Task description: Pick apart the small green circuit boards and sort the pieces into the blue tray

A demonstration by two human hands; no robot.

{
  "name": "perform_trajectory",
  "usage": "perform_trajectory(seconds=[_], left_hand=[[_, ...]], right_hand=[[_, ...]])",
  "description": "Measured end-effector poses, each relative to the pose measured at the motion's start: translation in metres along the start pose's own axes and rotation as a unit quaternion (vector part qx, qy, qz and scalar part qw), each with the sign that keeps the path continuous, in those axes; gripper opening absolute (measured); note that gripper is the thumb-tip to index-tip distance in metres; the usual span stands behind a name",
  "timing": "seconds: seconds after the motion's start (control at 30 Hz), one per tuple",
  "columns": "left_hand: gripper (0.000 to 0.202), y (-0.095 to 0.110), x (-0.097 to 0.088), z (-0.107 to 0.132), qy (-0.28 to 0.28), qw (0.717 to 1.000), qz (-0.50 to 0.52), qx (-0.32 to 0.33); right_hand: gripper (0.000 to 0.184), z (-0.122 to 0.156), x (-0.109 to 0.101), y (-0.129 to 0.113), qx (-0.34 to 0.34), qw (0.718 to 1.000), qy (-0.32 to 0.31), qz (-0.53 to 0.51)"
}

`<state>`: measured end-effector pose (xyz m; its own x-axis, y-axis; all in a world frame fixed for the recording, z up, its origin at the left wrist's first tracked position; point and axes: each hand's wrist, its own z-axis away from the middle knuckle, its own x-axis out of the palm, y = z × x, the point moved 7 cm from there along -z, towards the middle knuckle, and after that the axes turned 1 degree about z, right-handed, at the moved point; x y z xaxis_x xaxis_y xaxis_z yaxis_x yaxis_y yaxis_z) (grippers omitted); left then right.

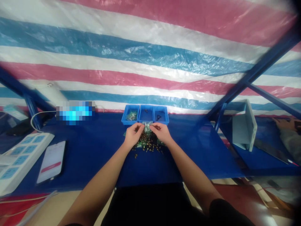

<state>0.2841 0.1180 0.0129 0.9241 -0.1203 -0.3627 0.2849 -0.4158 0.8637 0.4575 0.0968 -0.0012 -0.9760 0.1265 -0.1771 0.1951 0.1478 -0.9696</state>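
Between my two hands is a small clear plastic bag [147, 128], pinched at its upper edge. My left hand [134, 135] closes thumb and fingers on its left side. On its right side, the fingers of my right hand [161, 132] are pressed together in the same way. Just below lies a loose pile of small brass-coloured screws [150, 146], with some greenish pieces among them too small to name. Behind my hands stand three joined blue bins: the left bin [122, 119] holds small clear packets, the middle bin [146, 116] a tiny dark item, the right bin [167, 117] a black piece.
A white power strip [28, 157] and a phone [52, 161] with its screen lit lie on the blue table [94, 169] at left. Blue frame bars [256, 69] slope down on the right, near a propped tablet [249, 125]. Another person's hand [285, 124] shows at far right.
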Motion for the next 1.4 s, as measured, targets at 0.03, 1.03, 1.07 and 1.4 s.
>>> perform_trajectory(seconds=[0.03, 1.03, 1.07, 1.4], left_hand=[[0.030, 0.001, 0.000, 0.000, -0.001, 1.000, -0.009, 0.003], [0.030, -0.002, -0.003, 0.001, 0.001, 1.000, -0.016, 0.002], [0.029, -0.002, -0.003, 0.001, 0.007, 1.000, -0.017, 0.001], [0.034, -0.005, 0.002, 0.000, 0.013, 0.998, 0.055, -0.018]], right_hand=[[0.031, 0.000, -0.001, 0.001, 0.004, 1.000, 0.001, 0.002], [0.026, -0.006, -0.007, 0.015, 0.048, 0.998, -0.006, -0.045], [0.026, -0.006, -0.007, 0.015, 0.048, 0.998, -0.001, -0.043], [0.024, -0.003, -0.008, 0.007, 0.002, 0.995, 0.020, -0.093]])
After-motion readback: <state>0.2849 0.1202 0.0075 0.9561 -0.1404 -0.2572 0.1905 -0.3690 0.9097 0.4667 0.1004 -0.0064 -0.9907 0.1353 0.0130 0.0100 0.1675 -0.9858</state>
